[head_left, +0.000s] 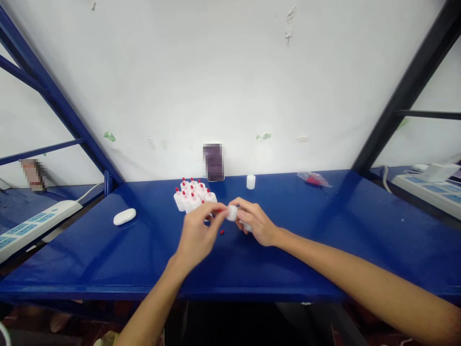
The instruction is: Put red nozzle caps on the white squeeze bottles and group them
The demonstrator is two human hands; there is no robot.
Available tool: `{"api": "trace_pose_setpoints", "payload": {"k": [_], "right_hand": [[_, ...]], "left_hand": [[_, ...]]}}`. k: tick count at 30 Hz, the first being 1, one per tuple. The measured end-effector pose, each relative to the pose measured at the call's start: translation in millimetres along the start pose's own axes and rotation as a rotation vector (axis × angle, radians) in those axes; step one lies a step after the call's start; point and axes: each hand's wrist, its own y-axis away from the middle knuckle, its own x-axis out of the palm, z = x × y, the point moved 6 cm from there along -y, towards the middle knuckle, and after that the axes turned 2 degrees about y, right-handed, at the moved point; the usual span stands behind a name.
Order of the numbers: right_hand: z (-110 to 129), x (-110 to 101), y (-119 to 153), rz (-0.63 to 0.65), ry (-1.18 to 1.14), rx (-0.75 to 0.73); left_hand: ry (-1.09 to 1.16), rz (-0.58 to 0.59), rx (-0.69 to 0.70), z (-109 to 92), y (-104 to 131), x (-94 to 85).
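A small white plastic bottle (232, 213) lies sideways in my right hand (257, 222), whose thumb and fingers close around it. A second white piece (247, 226) shows below, beneath the same hand's fingers. My left hand (201, 228) is closed in a pinch at the bottle's left end; the fingertips hide what is between them. Behind my left hand stands a cluster of several white bottles with red tips (192, 196), partly covered by it. One small red cap (222, 232) lies on the blue table (288, 269) below the gap between my hands.
One white bottle without a red tip (251, 181) stands near the wall. A clear bag of red caps (314, 179) lies back right. A phone (213, 162) leans on the wall. A white rounded case (124, 216) sits left. Power strips (39, 226) flank the table.
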Motion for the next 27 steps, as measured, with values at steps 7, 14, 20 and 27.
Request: {"api": "trace_pose_setpoints", "payload": {"k": [7,14,20,27], "right_hand": [[-7,-74,-28,-0.194,-0.006,0.062],[-4,-128,-32,-0.454,0.012,-0.138],[-15,-147,-51,-0.622,0.277,-0.085],[-38,-152,-92,-0.729,0.235,-0.055]], "left_hand": [[-0.271,-0.137,0.050,28,-23,-49.8],[-0.335,-0.146,0.023,42,-19,-41.1],[-0.458,-0.054,0.078,52,-20,-31.8],[-0.451,-0.168,0.114,39,-11,-35.3]]}}
